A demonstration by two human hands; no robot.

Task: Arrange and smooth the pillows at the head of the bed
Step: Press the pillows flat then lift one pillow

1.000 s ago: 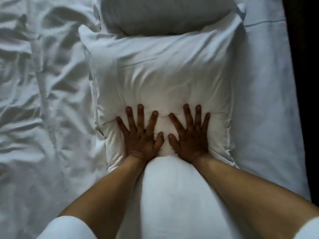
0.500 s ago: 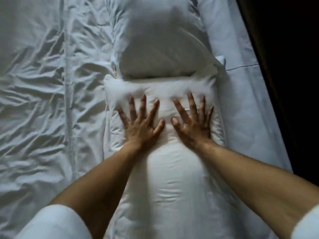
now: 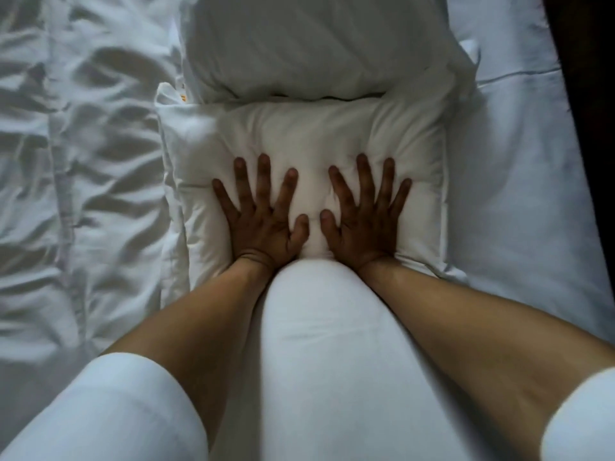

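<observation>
A white pillow (image 3: 309,134) lies lengthwise on the bed in front of me, its near part bulging up between my forearms. My left hand (image 3: 263,211) and my right hand (image 3: 362,207) press flat on it side by side, palms down, fingers spread, thumbs almost touching. The fabric dents under both palms. A second white pillow (image 3: 316,44) lies beyond it, its near edge overlapping the far end of the first one.
A crumpled white duvet (image 3: 83,161) covers the bed to the left. Smooth white sheet (image 3: 515,178) runs along the right, ending at a dark edge (image 3: 585,94) at the far right. White sleeves cover my upper arms.
Both hands stayed flat and spread on the near pillow, sliding forward over it and then back toward me. The view shifted as my head moved closer.
</observation>
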